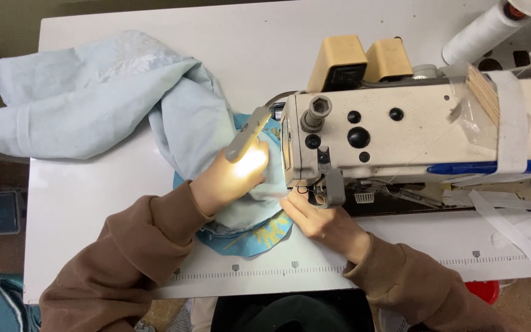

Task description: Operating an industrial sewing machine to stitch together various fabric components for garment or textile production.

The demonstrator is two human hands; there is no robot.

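At the front of the white table (93, 203), both hands are down on the cloth beside the sewing machine (401, 132). The left hand (232, 175) lies flat with fingers spread loosely over the pale blue fabric (112, 98), pressing it onto the table just left of the machine's head, and it's lit up bright by the small lamp (248, 134) hanging right above it. The right hand (314, 218) sits close under the needle area, fingers narrowed and pinched toward the cloth's edge by the presser foot (327, 193); whether it actually grips the fabric I can't tell from here. Under both hands a darker blue piece with yellow pattern (259, 237) pokes out toward the table's front edge, touching the ruler strip (259, 270) printed along it. Most of the pale fabric is heaped up on the far left of the table, well away from the needle. Brown sleeves (124, 258) cover both arms. Off at the top right stands a white thread cone (477, 31), behind the machine's arm.
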